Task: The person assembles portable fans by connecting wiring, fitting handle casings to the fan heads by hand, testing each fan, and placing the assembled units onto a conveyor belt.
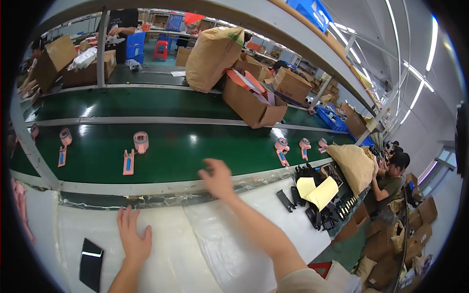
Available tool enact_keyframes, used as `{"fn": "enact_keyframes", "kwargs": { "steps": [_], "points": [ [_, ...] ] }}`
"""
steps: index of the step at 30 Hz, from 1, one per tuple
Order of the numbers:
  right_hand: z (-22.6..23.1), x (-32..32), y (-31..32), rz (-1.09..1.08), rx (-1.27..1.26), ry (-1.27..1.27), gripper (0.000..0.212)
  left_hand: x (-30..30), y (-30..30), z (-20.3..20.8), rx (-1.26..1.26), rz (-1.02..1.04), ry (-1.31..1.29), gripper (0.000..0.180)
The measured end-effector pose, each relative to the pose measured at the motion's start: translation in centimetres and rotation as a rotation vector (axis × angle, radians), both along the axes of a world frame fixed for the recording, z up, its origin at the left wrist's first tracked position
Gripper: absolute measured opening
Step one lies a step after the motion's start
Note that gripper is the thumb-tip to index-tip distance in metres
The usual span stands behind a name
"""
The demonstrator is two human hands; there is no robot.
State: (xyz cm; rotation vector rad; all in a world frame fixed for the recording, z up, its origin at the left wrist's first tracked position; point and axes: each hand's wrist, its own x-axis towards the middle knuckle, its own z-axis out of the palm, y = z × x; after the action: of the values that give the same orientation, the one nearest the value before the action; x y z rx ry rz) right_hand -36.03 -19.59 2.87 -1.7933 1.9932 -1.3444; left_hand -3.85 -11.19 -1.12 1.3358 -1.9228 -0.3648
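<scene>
My left hand (134, 238) hovers over or rests on the white film-covered worktop (166, 244), fingers apart and holding nothing I can see. Beside it, toward the left, lies a glossy black flat slab that looks like a phone (91, 265). Reaching over the edge of the green conveyor belt (195, 151), my right hand (218, 179) has its fingers spread and nothing visible in it. Nearest to the hands on the belt is a pink part (128, 162) with a grey ring-shaped head and a blue strip in its handle. Similar pink parts (281, 151) lie farther right and left.
Black plastic pieces (317, 215) and yellow paper sheets (320, 193) lie at the worktop's right, by a brown paper sack (354, 168). Beyond the belt stand an open carton (254, 105) and another sack (212, 58). A metal post (31, 141) rises left. A co-worker (391, 180) sits right.
</scene>
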Motion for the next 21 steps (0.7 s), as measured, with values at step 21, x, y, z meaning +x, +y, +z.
{"fn": "enact_keyframes", "kwargs": {
  "steps": [21],
  "points": [
    [-2.3,-24.0,-3.4,-0.143,0.290,-0.193,0.077,-1.6,-0.4,1.4,-0.043,0.013,-0.158,0.042]
  ]
}}
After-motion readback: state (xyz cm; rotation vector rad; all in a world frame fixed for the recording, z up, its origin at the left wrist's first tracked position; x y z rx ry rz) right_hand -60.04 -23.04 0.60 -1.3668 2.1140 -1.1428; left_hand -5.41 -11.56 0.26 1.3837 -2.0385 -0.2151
